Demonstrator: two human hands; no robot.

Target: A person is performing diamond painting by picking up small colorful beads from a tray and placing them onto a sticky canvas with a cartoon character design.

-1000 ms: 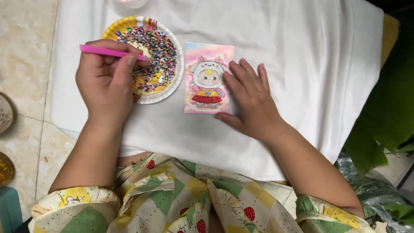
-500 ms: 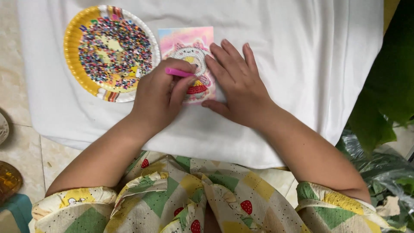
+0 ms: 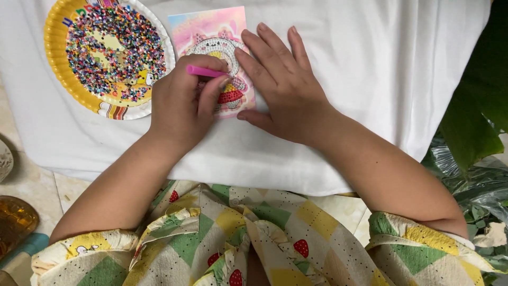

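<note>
My left hand (image 3: 182,108) grips a pink pen (image 3: 206,71) with its tip over a small pink picture card (image 3: 209,32) that shows a cartoon figure partly filled with beads. My right hand (image 3: 283,87) lies flat with spread fingers on the card's right side, pressing it onto the white cloth (image 3: 370,69). A yellow-rimmed paper plate (image 3: 55,58) heaped with tiny many-coloured beads (image 3: 114,50) sits to the left of the card.
The white cloth covers a small table above my lap, which is in patterned yellow-green fabric (image 3: 238,238). Green leaves (image 3: 471,122) and crinkled plastic (image 3: 471,190) crowd the right. A tiled floor (image 3: 32,169) and an amber dish (image 3: 13,222) are at left.
My left hand carried the pink pen from the bead plate over to the card. My right hand stayed on the card. The view shifted so the table objects sit higher and further left.
</note>
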